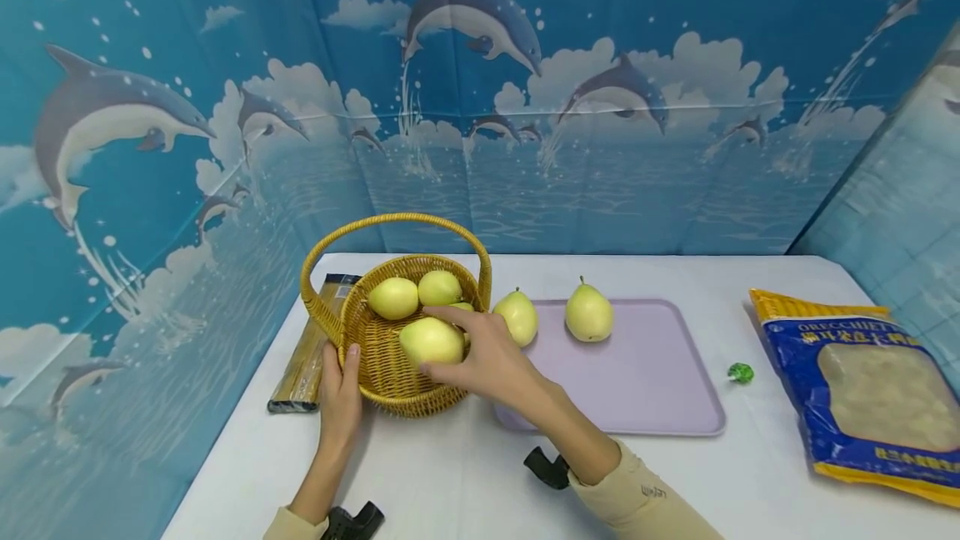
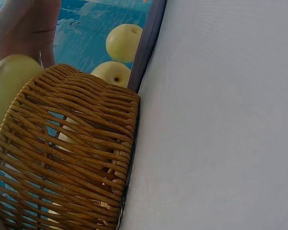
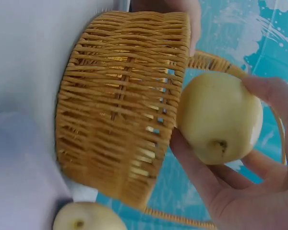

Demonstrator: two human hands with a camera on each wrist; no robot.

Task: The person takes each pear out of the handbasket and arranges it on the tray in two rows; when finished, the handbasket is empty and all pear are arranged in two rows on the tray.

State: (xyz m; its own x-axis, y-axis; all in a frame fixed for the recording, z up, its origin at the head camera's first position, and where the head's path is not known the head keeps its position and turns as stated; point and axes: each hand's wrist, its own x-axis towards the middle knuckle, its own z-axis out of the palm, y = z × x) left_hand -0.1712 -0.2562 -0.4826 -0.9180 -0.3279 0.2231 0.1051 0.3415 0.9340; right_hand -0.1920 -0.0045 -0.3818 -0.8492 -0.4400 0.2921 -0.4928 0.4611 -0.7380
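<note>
A yellow wicker basket (image 1: 401, 403) with an arched handle stands at the table's left part, several pale green pears (image 1: 393, 298) lying inside. At its near left side my left hand (image 1: 341, 402) grips the rim, thumb along the inside. My right hand (image 1: 491, 357) holds another pear (image 1: 432, 342) over the basket's right rim. In the right wrist view, thumb and fingers curl round this pear (image 3: 221, 117), its blossom end toward the camera. Two more pears stand right of the basket: one by the tray's left edge (image 1: 517, 317), one on the tray (image 1: 588, 312).
A lilac tray (image 1: 637, 390) lies right of the basket. Beyond it are a small green broccoli-like piece (image 1: 740, 372) and a blue and yellow pasta bag (image 1: 885, 398). A long brown packet (image 1: 300, 369) lies left of the basket. A dolphin-print curtain (image 1: 465, 165) stands behind.
</note>
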